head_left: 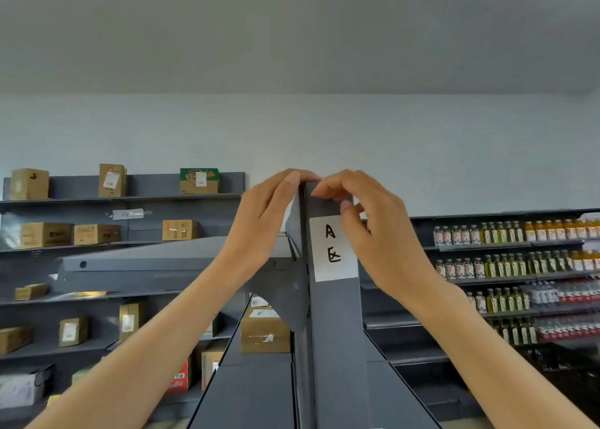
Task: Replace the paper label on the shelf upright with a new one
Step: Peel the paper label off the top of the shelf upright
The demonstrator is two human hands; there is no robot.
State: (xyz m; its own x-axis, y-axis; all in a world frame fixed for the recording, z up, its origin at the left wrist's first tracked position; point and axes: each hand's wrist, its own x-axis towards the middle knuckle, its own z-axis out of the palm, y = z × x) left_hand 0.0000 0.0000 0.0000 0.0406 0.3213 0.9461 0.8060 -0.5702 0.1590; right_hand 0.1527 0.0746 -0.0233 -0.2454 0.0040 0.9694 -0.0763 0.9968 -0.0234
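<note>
Left of the grey shelf upright (334, 331), wall shelves (123, 198) carry brown cardboard boxes (29, 184), three on the top board, one of them with a green top. The left hand (259, 221) curls over the upright's top left edge, fingers bent around the metal, gripping the post and nothing else. One white paper label (332, 248) is stuck to the upright's front face just below its top, with two handwritten marks, "A" above a second character. The right hand (373, 230) is half closed beside the label, its thumb touching the label's upper right corner, fingertips on the upright above it. Right of the upright, four shelf rows hold bottles (506, 234), too many to count.
</note>
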